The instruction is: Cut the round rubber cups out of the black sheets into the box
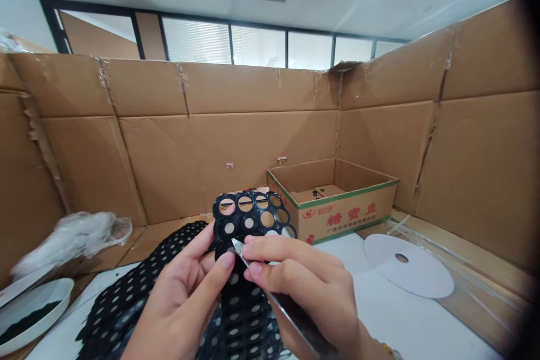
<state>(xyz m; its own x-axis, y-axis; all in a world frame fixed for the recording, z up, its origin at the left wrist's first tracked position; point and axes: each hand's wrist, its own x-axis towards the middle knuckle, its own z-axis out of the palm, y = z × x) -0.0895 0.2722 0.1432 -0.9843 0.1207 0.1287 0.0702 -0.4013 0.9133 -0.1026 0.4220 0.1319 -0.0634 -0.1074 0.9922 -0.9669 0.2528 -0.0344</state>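
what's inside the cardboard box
The cardboard box holds a flat piece of cardboard with a few small black bits on it. Its near wall hides the lower part of the inside, so anything lying there can't be seen.

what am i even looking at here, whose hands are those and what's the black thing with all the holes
This is one picture from a camera worn on a person's head, so you see what they see: their own two bare hands, no machine. The left hand holds up a black plastic sheet punched with round holes, and more of it lies heaped on a white surface. The right hand grips a slim pointed metal knife, its tip by the sheet. Around them are a shallow white bowl with dark bits in it, a crumpled translucent plastic bag, a white paper disc with a centre hole and an open brown cardboard box with green edging, inside tall cardboard walls.
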